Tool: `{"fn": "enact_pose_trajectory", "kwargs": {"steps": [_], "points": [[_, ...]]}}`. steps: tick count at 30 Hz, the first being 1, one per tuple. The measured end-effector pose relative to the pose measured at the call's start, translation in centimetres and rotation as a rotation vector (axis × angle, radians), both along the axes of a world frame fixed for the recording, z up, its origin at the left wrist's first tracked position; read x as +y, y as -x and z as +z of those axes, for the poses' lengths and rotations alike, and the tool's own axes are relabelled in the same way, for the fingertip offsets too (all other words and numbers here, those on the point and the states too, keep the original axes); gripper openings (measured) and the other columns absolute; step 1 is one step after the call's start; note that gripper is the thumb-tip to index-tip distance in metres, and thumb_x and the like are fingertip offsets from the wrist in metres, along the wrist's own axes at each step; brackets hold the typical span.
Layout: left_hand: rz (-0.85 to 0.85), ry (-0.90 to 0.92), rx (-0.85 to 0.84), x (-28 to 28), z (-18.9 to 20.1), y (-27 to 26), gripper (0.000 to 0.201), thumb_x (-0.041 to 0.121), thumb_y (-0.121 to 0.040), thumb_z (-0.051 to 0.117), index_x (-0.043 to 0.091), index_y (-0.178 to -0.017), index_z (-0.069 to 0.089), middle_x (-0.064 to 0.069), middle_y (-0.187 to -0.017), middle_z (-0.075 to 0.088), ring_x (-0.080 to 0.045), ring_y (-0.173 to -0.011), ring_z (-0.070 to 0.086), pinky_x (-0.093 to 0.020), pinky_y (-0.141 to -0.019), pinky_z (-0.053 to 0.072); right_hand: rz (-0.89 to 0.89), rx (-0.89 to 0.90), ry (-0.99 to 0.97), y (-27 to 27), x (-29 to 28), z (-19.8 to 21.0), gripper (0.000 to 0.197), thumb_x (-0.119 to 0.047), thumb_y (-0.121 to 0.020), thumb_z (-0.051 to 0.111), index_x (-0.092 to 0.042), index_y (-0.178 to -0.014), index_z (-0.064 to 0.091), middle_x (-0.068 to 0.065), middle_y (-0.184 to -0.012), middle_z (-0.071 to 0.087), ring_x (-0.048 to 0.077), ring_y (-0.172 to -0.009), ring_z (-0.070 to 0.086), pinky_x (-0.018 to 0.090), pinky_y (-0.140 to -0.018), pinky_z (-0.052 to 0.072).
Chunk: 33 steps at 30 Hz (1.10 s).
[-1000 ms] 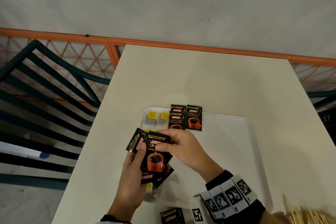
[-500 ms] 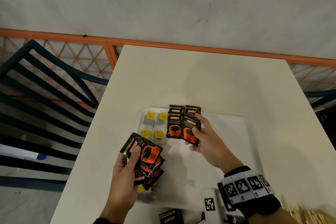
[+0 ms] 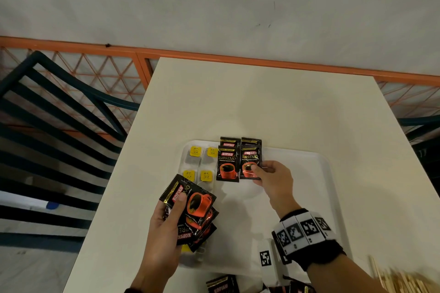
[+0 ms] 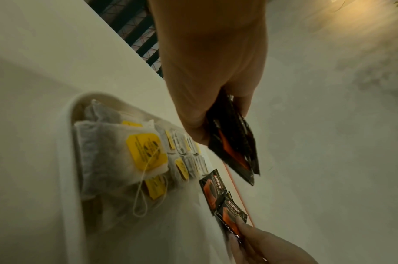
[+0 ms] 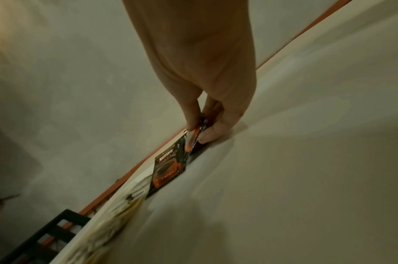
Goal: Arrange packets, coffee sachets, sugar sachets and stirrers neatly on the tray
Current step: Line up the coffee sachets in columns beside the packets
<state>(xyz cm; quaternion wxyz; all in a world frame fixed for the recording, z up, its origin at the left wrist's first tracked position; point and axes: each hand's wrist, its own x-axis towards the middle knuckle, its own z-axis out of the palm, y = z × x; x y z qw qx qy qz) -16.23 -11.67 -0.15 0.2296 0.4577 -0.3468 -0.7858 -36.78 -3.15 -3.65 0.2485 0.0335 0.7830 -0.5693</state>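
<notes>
Coffee sachet (image 3: 250, 164) pinched at tray's (image 3: 319, 197) far edge.

From my head view, the pale wooden stirrers (image 3: 404, 279) blur at the bottom right edge, and a black Kopiko coffee sachet (image 3: 222, 284) is cut off below. My left hand (image 3: 164, 228) covers part of its fanned black sachet stack (image 3: 192, 211), so I cannot count them
</notes>
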Motion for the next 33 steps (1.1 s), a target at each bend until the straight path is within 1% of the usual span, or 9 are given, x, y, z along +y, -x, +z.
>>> {"fn": "enact_pose_trajectory", "kwargs": {"steps": [2,4,7,14,17,21,26,29,33], "points": [[-0.004,0.0,0.0,0.0,0.1,-0.1,0.023,0.026,-0.082,0.057,0.024,-0.105,0.061,-0.003,-0.089,0.074,-0.024,-0.08,0.071,-0.03,-0.052,0.056,0.01,0.075,-0.054,-0.3,0.0,-0.2,0.025,-0.01,-0.079,0.071,-0.003,-0.099,0.059,0.012,-0.084,0.064,0.02,-0.073,0.062,0.019,-0.063,0.053],[-0.01,0.003,0.01,-0.1,0.1,-0.1,0.027,0.028,-0.077,0.058,0.023,-0.104,0.061,-0.003,-0.088,0.074,-0.022,-0.077,0.072,-0.029,-0.051,0.056,0.037,0.168,-0.122,-0.5,0.2,-0.3,0.023,-0.013,-0.078,0.072,-0.007,-0.095,0.057,0.007,-0.077,0.062,0.009,-0.063,0.057,0.003,-0.056,0.043],[-0.021,0.005,0.008,0.0,0.1,-0.1,0.03,0.031,-0.074,0.059,0.024,-0.103,0.062,-0.008,-0.097,0.072,-0.025,-0.08,0.072,-0.031,-0.052,0.056,0.073,0.24,-0.169,-0.7,0.4,-0.3,0.023,-0.013,-0.079,0.07,-0.006,-0.095,0.055,0.004,-0.074,0.058,0.002,-0.06,0.049,-0.003,-0.05,0.036],[-0.03,0.008,0.013,0.2,0.2,0.1,0.024,0.027,-0.083,0.057,0.024,-0.106,0.06,-0.008,-0.099,0.071,-0.023,-0.077,0.072,-0.031,-0.052,0.056,0.12,0.295,-0.249,-0.7,0.3,-0.6,0.03,-0.018,-0.08,0.071,-0.005,-0.102,0.056,0.006,-0.081,0.059,0.016,-0.073,0.055,0.008,-0.052,0.036],[-0.046,0.017,0.011,0.3,0.2,0.2,0.027,0.03,-0.079,0.058,0.026,-0.106,0.06,-0.008,-0.101,0.071,-0.023,-0.081,0.072,-0.033,-0.057,0.057,0.12,0.306,-0.264,-0.7,0.4,-0.6,0.037,-0.022,-0.081,0.069,-0.007,-0.111,0.054,0.013,-0.103,0.058,0.016,-0.083,0.051,0.017,-0.066,0.035],[-0.058,0.036,0.006,0.4,0.1,0.3,0.036,0.034,-0.07,0.06,0.026,-0.105,0.061,-0.007,-0.1,0.072,-0.023,-0.082,0.072,-0.036,-0.064,0.056,0.145,0.268,-0.272,-0.6,0.5,-0.2,0.05,-0.023,-0.087,0.061,-0.006,-0.131,0.044,0.014,-0.121,0.049,0.012,-0.091,0.044,0.017,-0.08,0.032],[-0.063,0.036,0.011,0.4,0.2,0.2,0.036,0.033,-0.07,0.06,0.025,-0.104,0.061,-0.004,-0.092,0.074,-0.023,-0.079,0.072,-0.034,-0.059,0.057,0.238,0.281,-0.31,-0.7,0.0,-0.2,0.036,-0.022,-0.09,0.056,-0.009,-0.124,0.052,0.013,-0.114,0.05,0.013,-0.088,0.042,0.017,-0.081,0.03],[-0.064,0.036,0.015,0.4,0.3,0.3,0.035,0.032,-0.071,0.06,0.025,-0.104,0.061,-0.005,-0.094,0.073,-0.024,-0.081,0.072,-0.035,-0.06,0.057,0.24,0.279,-0.304,-0.8,0.0,0.0,0.033,-0.02,-0.09,0.055,-0.009,-0.121,0.053,0.008,-0.106,0.047,0.022,-0.103,0.05,0.02,-0.084,0.031],[-0.067,0.028,0.036,0.4,0.4,0.4,0.033,0.03,-0.072,0.06,0.024,-0.105,0.061,-0.004,-0.094,0.074,-0.022,-0.08,0.072,-0.032,-0.058,0.058,0.199,0.255,-0.282,-1.3,0.0,0.8,0.044,-0.024,-0.092,0.054,-0.008,-0.132,0.045,0.011,-0.123,0.046,0.021,-0.101,0.054,0.016,-0.08,0.035]]}}
